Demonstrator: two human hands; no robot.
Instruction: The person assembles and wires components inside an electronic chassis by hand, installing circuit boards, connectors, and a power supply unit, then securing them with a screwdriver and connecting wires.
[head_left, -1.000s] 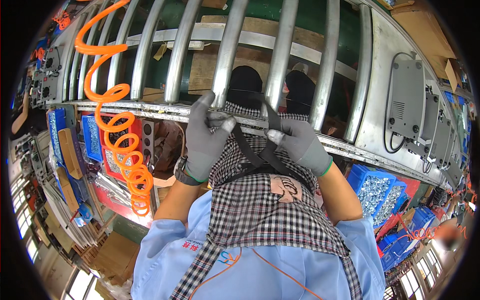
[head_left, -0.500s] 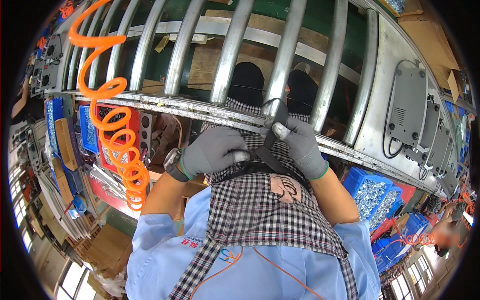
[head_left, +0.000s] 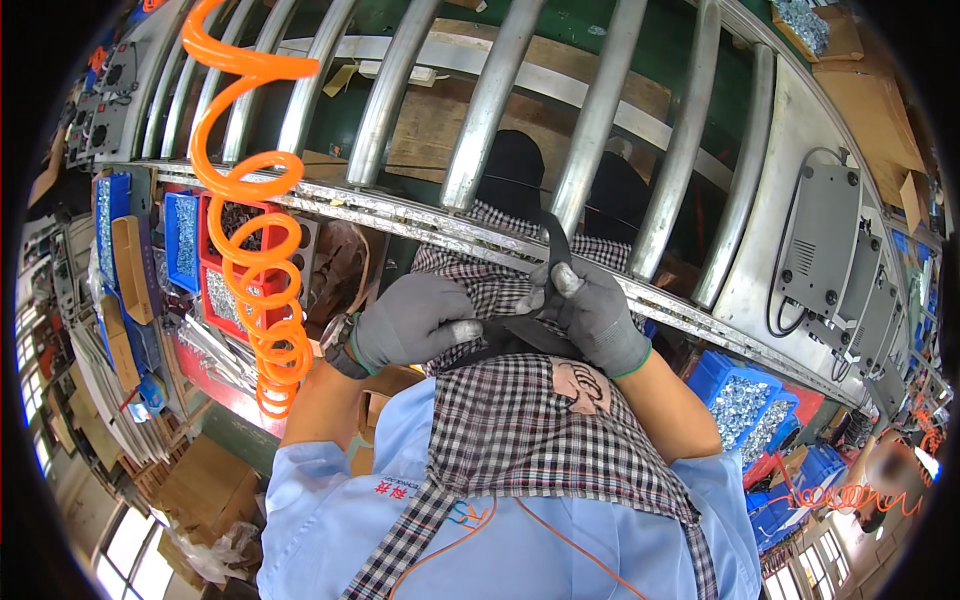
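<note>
Both my hands wear grey gloves and work at a black strap [head_left: 557, 243] in front of my waist, over a black-and-white checked apron [head_left: 530, 430]. My left hand [head_left: 415, 320] is closed, its thumb and fingers pinching the strap's band at the waist; the exact grip is partly hidden. My right hand [head_left: 602, 318] grips the strap between thumb and fingers, and a length of it stands up past the thumb toward the conveyor edge. Between the hands the strap crosses over itself, though whether it is knotted I cannot tell.
A roller conveyor [head_left: 490, 105] runs just beyond my hands, its metal rail close to them. An orange coiled hose [head_left: 262, 262] hangs at the left, near red and blue parts bins. Blue bins of metal parts [head_left: 735, 395] stand right. Grey boxed devices [head_left: 822, 240] sit on the conveyor's side plate.
My right hand has drawn back slightly from the rail, and the strap's free length now stands straighter above it. The left hand has lowered a little. The surroundings have shifted slightly rightward in view.
</note>
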